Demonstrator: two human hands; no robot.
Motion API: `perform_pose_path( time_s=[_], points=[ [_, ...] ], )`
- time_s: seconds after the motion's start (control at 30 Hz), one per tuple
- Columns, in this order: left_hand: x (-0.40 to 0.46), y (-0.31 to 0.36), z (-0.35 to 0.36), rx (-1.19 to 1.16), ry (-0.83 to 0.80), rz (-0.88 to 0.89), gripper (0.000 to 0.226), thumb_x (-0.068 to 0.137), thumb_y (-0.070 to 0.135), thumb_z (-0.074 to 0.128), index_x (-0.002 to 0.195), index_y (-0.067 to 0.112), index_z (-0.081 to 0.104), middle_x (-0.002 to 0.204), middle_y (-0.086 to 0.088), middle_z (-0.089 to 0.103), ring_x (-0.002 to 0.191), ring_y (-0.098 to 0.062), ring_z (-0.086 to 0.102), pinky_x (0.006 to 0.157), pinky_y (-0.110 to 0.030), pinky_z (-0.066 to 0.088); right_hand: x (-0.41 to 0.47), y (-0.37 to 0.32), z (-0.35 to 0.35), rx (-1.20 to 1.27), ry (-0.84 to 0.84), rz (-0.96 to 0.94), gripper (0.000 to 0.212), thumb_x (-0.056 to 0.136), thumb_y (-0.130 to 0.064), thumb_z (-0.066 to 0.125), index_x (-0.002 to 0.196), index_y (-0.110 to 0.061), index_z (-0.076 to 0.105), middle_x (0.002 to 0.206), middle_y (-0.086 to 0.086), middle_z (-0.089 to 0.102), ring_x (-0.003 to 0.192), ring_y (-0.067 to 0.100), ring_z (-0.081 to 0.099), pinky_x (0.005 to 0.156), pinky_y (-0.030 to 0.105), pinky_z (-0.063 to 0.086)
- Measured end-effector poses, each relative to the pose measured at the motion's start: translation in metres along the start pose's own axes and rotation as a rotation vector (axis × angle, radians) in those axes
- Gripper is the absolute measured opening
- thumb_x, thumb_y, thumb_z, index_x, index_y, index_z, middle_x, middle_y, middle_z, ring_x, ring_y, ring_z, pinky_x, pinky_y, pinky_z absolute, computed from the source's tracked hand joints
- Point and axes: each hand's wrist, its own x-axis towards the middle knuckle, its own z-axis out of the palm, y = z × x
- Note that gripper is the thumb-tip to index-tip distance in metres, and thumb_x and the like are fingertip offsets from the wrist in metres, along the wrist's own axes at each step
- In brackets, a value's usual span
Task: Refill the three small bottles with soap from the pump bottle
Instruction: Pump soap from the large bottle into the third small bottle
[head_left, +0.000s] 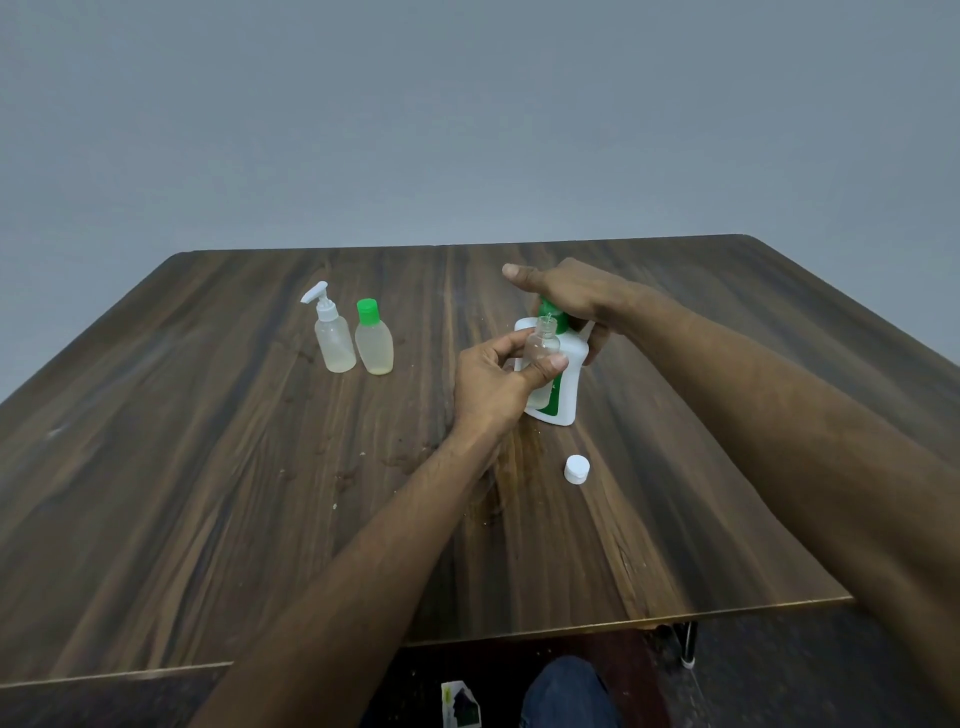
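The right hand (566, 296) covers the green pump head of the white pump bottle (563, 387), fingers flat. The left hand (493, 384) pinches an uncapped clear bottle (542, 347) upright at the spout. A white cap (576, 468) lies near on the desk (208, 467); two capped small bottles (353, 338) stand left.

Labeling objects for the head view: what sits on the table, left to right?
Small pump-top bottle → green-capped small bottle → left hand holding an uncapped clear small bottle → loose white cap. The big pump bottle and right hand overlap these, so they are left out.
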Motion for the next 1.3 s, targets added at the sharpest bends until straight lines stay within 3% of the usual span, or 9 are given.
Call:
perform_pose_path(
  time_s=[0.1,0.23,0.33,0.57,0.73,0.93,1.13,1.3],
  points=[
    [-0.0003,0.0012,-0.0008,-0.004,-0.003,-0.002,0.039,0.073,0.017,0.084,0.11,0.015,0.073,0.109,-0.003,0.074,0.107,-0.021,0.068,0.096,-0.05,0.053,0.0001,-0.0005,0.0024,-0.011,0.022,-0.009,0.079,0.086,-0.083,0.042,0.094,-0.008,0.066,0.084,0.01,0.071,0.07,0.031,0.073,0.042,0.04,0.056],
    [-0.0005,0.0012,-0.0006,-0.01,-0.003,-0.005,0.036,0.072,0.017,0.085,0.107,0.017,0.074,0.106,-0.002,0.075,0.106,-0.021,0.068,0.096,-0.05,0.053,-0.0039,-0.003,-0.0035,0.028,-0.044,0.004,0.091,0.074,-0.094,0.04,0.098,-0.01,0.066,0.09,0.011,0.073,0.076,0.032,0.074,0.053,0.047,0.061],
    [-0.0006,0.001,-0.0006,-0.012,-0.009,-0.005,0.036,0.072,0.016,0.085,0.106,0.015,0.074,0.106,-0.003,0.075,0.106,-0.022,0.068,0.096,-0.05,0.053,-0.0049,-0.0033,-0.0061,0.041,-0.066,0.007,0.088,0.073,-0.095,0.041,0.104,-0.015,0.062,0.093,0.01,0.072,0.079,0.033,0.074,0.053,0.047,0.061],
    [-0.0007,0.0005,-0.0003,-0.019,-0.006,-0.013,0.038,0.072,0.017,0.085,0.108,0.015,0.074,0.107,-0.003,0.075,0.105,-0.022,0.069,0.095,-0.05,0.054,0.0018,-0.0007,-0.001,0.001,-0.005,0.015,0.078,0.087,-0.08,0.046,0.101,-0.006,0.067,0.072,0.008,0.075,0.062,0.028,0.074,0.05,0.043,0.06],
    [-0.0013,0.0026,0.0001,-0.009,-0.003,-0.006,0.033,0.072,0.017,0.085,0.103,0.022,0.074,0.106,-0.001,0.075,0.104,-0.018,0.069,0.095,-0.047,0.055,-0.0002,-0.002,0.0014,-0.008,0.015,0.012,0.079,0.088,-0.08,0.043,0.106,-0.006,0.066,0.085,0.01,0.072,0.071,0.03,0.073,0.047,0.04,0.059],
    [-0.0006,0.0026,0.0004,-0.008,-0.005,0.003,0.031,0.072,0.016,0.085,0.099,0.024,0.074,0.105,-0.001,0.075,0.104,-0.019,0.069,0.094,-0.047,0.055,-0.006,-0.0047,-0.0069,0.041,-0.067,0.023,0.09,0.074,-0.093,0.042,0.113,-0.015,0.061,0.097,0.01,0.072,0.08,0.032,0.073,0.052,0.045,0.06],
    [0.0002,0.0009,0.0006,0.002,-0.003,0.0,0.038,0.071,0.018,0.085,0.108,0.017,0.074,0.107,-0.001,0.075,0.105,-0.018,0.068,0.095,-0.046,0.054,0.0005,-0.0017,-0.0017,-0.002,-0.015,0.015,0.078,0.08,-0.087,0.047,0.092,-0.012,0.065,0.081,0.009,0.074,0.059,0.026,0.074,0.046,0.042,0.058],
    [-0.0004,0.0019,0.0003,0.005,-0.007,-0.003,0.036,0.072,0.017,0.085,0.106,0.018,0.073,0.107,-0.002,0.075,0.105,-0.019,0.068,0.096,-0.047,0.054,0.001,-0.0004,0.0009,-0.005,0.008,0.016,0.08,0.082,-0.085,0.047,0.094,-0.009,0.066,0.081,0.01,0.073,0.064,0.029,0.073,0.045,0.041,0.057]
  ],
)
